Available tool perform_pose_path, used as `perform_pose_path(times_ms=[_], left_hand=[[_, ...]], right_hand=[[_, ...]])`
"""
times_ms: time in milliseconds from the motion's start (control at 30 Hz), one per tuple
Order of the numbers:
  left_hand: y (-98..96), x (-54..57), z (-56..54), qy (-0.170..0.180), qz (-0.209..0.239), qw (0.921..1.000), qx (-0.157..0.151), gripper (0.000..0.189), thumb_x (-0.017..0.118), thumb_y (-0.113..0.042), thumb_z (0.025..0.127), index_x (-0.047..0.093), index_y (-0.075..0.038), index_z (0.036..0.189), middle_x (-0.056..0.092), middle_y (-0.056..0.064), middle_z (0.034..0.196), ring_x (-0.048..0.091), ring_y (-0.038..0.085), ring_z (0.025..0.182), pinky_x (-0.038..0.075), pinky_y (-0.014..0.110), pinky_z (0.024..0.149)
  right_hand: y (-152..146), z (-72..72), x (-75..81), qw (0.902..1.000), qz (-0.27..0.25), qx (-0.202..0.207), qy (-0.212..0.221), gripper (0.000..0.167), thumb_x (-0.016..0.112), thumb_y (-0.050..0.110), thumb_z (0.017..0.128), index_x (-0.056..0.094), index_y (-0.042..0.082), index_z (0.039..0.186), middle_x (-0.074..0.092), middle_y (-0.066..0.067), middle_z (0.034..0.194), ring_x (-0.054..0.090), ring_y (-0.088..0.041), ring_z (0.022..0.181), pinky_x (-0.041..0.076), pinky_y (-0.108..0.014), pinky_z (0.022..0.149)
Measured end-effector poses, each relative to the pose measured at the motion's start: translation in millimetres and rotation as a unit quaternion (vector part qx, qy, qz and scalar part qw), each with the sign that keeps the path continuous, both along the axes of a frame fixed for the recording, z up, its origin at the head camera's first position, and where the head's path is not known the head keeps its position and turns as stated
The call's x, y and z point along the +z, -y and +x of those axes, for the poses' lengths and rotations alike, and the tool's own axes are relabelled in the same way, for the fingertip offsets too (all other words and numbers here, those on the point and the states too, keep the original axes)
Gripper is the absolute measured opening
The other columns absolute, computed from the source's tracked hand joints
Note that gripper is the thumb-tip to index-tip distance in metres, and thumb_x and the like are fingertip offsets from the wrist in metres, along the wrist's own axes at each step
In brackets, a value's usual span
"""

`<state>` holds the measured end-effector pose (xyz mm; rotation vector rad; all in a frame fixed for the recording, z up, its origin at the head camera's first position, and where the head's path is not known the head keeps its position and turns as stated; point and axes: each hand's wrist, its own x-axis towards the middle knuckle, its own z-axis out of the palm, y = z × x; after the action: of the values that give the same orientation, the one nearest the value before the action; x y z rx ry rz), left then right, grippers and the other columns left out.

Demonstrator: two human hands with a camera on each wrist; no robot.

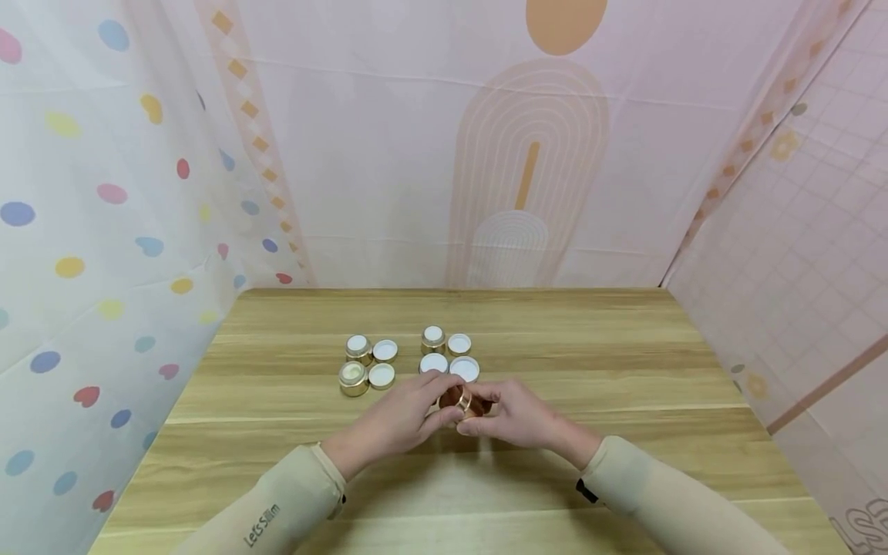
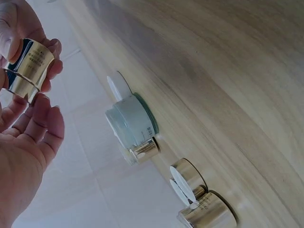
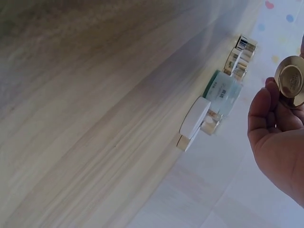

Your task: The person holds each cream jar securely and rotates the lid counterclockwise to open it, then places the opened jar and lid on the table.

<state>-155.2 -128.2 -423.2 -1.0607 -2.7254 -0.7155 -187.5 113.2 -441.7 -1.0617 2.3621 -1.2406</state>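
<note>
Both hands grip a shiny gold cream jar [image 1: 475, 404], tilted on its side above the table's near half. My left hand [image 1: 409, 412] has its fingers and thumb round the left end. My right hand [image 1: 522, 416] pinches the right end. In the left wrist view, small print shows on the jar's wall [image 2: 38, 61], and a seam runs round it near the left fingers. Its round recessed base [image 3: 290, 80] faces the right wrist camera. Just beyond the hands sit a pale green glass jar [image 2: 133, 121] and a white-lined lid [image 1: 464, 369].
Farther left stand a gold jar with a white top [image 1: 358, 347] and another with cream-coloured contents [image 1: 353, 375], beside upturned lids [image 1: 381, 376]. A small jar [image 1: 433, 338] and its neighbouring lid [image 1: 459, 344] are behind the green one. Patterned curtains [image 1: 375, 154] border the wooden table [image 1: 590, 347].
</note>
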Motion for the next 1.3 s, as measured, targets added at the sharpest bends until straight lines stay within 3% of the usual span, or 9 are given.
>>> perform_pose_path(times_ms=[267, 400, 633, 733, 900, 967, 1067, 1167, 1300], left_hand=[[-0.9, -0.3, -1.9, 0.008, -0.014, 0.9998, -0.009, 0.04, 0.062, -0.034, 0.108, 0.056, -0.011, 0.141, 0.067, 0.005, 0.123, 0.066, 0.014, 0.098, 0.059, 0.033, 0.081], [-1.2, -0.9, -1.5, 0.009, -0.031, 0.9994, -0.014, 0.04, 0.059, -0.033, 0.109, 0.053, -0.01, 0.141, 0.064, 0.006, 0.129, 0.065, 0.014, 0.105, 0.059, 0.035, 0.086], [-2.1, -5.6, -0.5, -0.029, -0.032, 0.9989, -0.02, 0.037, 0.058, -0.028, 0.11, 0.051, -0.004, 0.138, 0.062, 0.008, 0.131, 0.066, 0.017, 0.111, 0.059, 0.037, 0.093], [-4.0, -6.3, -0.4, -0.019, -0.029, 0.9993, -0.011, 0.038, 0.057, -0.029, 0.11, 0.051, -0.003, 0.137, 0.062, 0.009, 0.129, 0.066, 0.018, 0.112, 0.059, 0.038, 0.094], [-5.9, -5.4, -0.3, 0.014, -0.015, 0.9997, 0.011, 0.054, 0.057, -0.039, 0.11, 0.049, -0.003, 0.149, 0.063, 0.011, 0.135, 0.063, 0.023, 0.123, 0.055, 0.044, 0.105], [-5.0, -3.5, -0.4, 0.004, -0.009, 0.9998, 0.019, 0.063, 0.062, -0.042, 0.107, 0.048, -0.004, 0.154, 0.063, 0.012, 0.141, 0.062, 0.027, 0.131, 0.053, 0.047, 0.11], [-1.6, 1.7, -0.8, -0.028, -0.004, 0.9995, 0.014, 0.066, 0.071, -0.042, 0.102, 0.052, -0.006, 0.155, 0.065, 0.011, 0.143, 0.061, 0.03, 0.135, 0.051, 0.049, 0.114], [2.8, 5.3, -1.1, -0.045, -0.012, 0.9989, 0.001, 0.061, 0.077, -0.038, 0.097, 0.06, -0.011, 0.149, 0.069, 0.007, 0.139, 0.063, 0.027, 0.132, 0.05, 0.05, 0.114], [5.5, 5.0, -1.2, -0.043, -0.03, 0.9986, 0.0, 0.054, 0.078, -0.036, 0.097, 0.065, -0.016, 0.145, 0.072, 0.002, 0.137, 0.063, 0.023, 0.13, 0.049, 0.051, 0.115]], right_hand=[[1.7, 4.4, 0.5, 0.9992, -0.004, -0.014, -0.037, 0.029, 0.081, 0.03, 0.097, 0.075, 0.022, 0.124, 0.067, 0.01, 0.087, 0.059, -0.002, 0.081, 0.053, -0.024, 0.07], [3.4, 6.5, -1.6, 0.9982, -0.011, -0.017, -0.057, 0.027, 0.081, 0.029, 0.097, 0.075, 0.021, 0.121, 0.069, 0.009, 0.088, 0.06, -0.001, 0.082, 0.056, -0.026, 0.071], [6.3, 9.4, -3.6, 0.9945, -0.02, -0.024, -0.1, 0.026, 0.081, 0.024, 0.097, 0.075, 0.015, 0.12, 0.069, 0.005, 0.089, 0.058, 0.002, 0.081, 0.056, -0.023, 0.07], [6.8, 9.7, -3.4, 0.9931, -0.017, -0.029, -0.113, 0.025, 0.081, 0.023, 0.096, 0.075, 0.013, 0.119, 0.069, 0.004, 0.088, 0.058, 0.001, 0.081, 0.057, -0.024, 0.07], [5.8, 7.8, -1.9, 0.9954, -0.012, -0.053, -0.079, 0.03, 0.084, 0.025, 0.093, 0.076, 0.016, 0.121, 0.07, 0.008, 0.089, 0.061, -0.002, 0.084, 0.06, -0.035, 0.075], [4.7, 5.9, -0.6, 0.9962, -0.008, -0.064, -0.058, 0.032, 0.086, 0.027, 0.091, 0.077, 0.019, 0.121, 0.071, 0.01, 0.09, 0.062, -0.004, 0.086, 0.06, -0.039, 0.078], [1.5, 3.7, 1.2, 0.9963, 0.007, -0.077, -0.036, 0.036, 0.089, 0.032, 0.088, 0.078, 0.023, 0.122, 0.072, 0.014, 0.093, 0.064, -0.006, 0.088, 0.058, -0.035, 0.082], [-1.1, 2.8, 2.2, 0.996, 0.023, -0.081, -0.031, 0.043, 0.09, 0.037, 0.086, 0.078, 0.025, 0.127, 0.073, 0.016, 0.098, 0.065, -0.007, 0.091, 0.055, -0.03, 0.087], [-1.2, 1.5, 1.5, 0.9965, 0.028, -0.071, -0.034, 0.035, 0.091, 0.036, 0.085, 0.079, 0.026, 0.117, 0.072, 0.017, 0.097, 0.064, -0.007, 0.093, 0.052, -0.03, 0.091]])
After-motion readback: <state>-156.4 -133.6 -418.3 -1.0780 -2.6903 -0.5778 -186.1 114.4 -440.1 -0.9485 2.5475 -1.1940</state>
